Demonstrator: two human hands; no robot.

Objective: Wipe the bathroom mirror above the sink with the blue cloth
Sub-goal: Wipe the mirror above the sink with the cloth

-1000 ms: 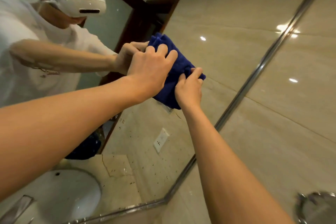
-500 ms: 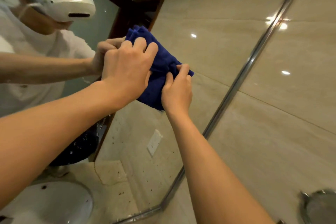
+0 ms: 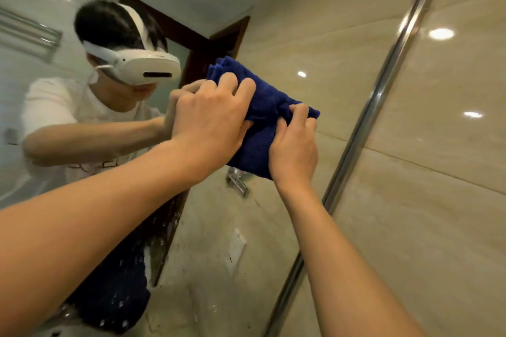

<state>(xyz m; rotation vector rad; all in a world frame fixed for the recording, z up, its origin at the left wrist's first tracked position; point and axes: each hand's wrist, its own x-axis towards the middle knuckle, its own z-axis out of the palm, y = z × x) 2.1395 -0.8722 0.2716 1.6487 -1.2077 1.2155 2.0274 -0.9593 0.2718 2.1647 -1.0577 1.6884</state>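
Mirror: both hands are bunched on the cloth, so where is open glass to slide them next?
Open glass lies below the blue cloth, down past the reflected socket plate, bordered on the right by the metal frame. A narrower strip runs between cloth and frame. It is crowded where the left hand and right hand grip the cloth together.

cloth (image 3: 262, 107): middle and left part hidden behind left hand (image 3: 210, 123), lower right corner behind right hand (image 3: 294, 150) | both forearms cut off by bottom edge | mirror (image 3: 213, 227): left and bottom edges out of frame | towel rack (image 3: 27, 33) in reflection: blurred, cut off at left edge
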